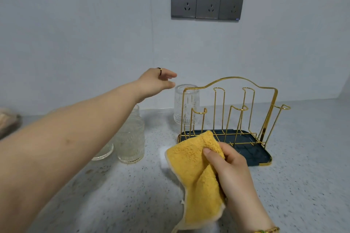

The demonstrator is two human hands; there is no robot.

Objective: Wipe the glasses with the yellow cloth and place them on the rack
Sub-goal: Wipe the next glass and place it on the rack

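Note:
One ribbed clear glass hangs upside down on the back left peg of the gold wire rack, which stands on a dark green tray. My left hand hovers just left of and above that glass, fingers relaxed, holding nothing. Close to the camera, my right hand grips the yellow cloth in front of the tray. An upright ribbed glass stands on the counter left of the rack. More glasses sit behind and beside it, partly hidden by my left forearm.
The speckled grey counter runs to a pale wall with three grey sockets. A blurred object lies at the far left edge.

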